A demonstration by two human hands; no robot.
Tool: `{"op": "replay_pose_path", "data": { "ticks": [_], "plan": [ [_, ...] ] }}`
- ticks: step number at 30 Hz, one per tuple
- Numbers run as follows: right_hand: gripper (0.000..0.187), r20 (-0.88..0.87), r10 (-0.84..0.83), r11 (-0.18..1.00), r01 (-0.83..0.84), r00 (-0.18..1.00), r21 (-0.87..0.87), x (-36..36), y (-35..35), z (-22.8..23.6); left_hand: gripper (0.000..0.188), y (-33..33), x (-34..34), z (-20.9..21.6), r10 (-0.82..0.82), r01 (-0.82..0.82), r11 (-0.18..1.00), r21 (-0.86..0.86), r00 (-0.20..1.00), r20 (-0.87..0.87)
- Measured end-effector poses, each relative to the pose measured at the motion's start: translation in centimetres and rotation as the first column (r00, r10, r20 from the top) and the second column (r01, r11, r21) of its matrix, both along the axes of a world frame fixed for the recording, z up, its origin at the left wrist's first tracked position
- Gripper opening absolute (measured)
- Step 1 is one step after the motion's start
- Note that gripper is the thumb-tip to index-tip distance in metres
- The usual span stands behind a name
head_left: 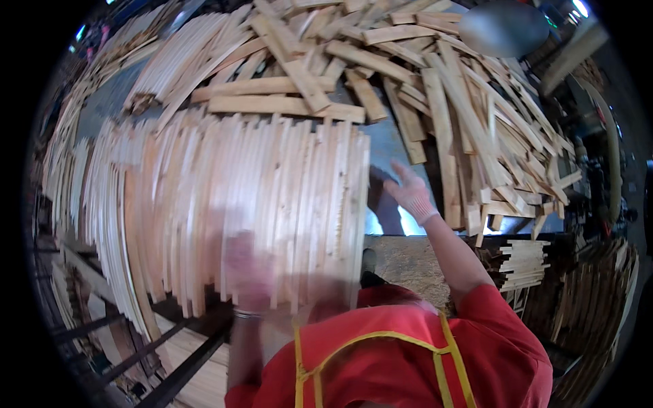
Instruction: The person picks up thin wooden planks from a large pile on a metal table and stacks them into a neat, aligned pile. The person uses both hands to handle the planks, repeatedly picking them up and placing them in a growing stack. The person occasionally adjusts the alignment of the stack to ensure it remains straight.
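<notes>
Side by side, a broad row of narrow wooden strips [292, 183] lies in front of me, their ends toward me. Over the near part of this row is my left hand [248, 268], smeared by motion; its fingers cannot be made out, nor whether it touches the strips. My right hand [411, 192] hovers over the grey metal tabletop [391, 139], just right of the row's edge. It is empty, fingers stretched out and apart, with a pale knitted cuff at the wrist.
A jumbled heap of loose wooden boards [469, 129] spreads over the far and right table. Far left lies a bundle of thin strips [187, 58]. Stacked boards [524, 265] stand low on the right. Dark metal bars [183, 360] run below the row at the left.
</notes>
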State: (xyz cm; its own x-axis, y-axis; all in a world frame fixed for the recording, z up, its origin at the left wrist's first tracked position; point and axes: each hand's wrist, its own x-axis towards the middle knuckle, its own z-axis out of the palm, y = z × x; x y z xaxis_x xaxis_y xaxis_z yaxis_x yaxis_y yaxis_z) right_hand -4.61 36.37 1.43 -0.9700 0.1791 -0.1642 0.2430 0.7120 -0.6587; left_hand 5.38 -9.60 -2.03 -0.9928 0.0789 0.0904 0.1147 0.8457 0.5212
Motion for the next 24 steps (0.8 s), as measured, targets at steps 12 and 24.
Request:
{"op": "replay_pose_path", "data": {
  "ticks": [12,24],
  "plan": [
    [0.09,-0.096,0.031,0.726,0.043,0.995,0.686,-5.5,17.0,2.6,0.078,24.7,-1.0,2.5,-0.394,0.394,0.834,-0.387,0.915,0.084],
    [0.083,0.208,0.008,0.93,0.069,0.978,-0.36,8.5,-1.5,0.2,0.096,23.8,0.1,1.7,-0.389,0.412,0.839,-0.355,0.911,0.139]
  ]
}}
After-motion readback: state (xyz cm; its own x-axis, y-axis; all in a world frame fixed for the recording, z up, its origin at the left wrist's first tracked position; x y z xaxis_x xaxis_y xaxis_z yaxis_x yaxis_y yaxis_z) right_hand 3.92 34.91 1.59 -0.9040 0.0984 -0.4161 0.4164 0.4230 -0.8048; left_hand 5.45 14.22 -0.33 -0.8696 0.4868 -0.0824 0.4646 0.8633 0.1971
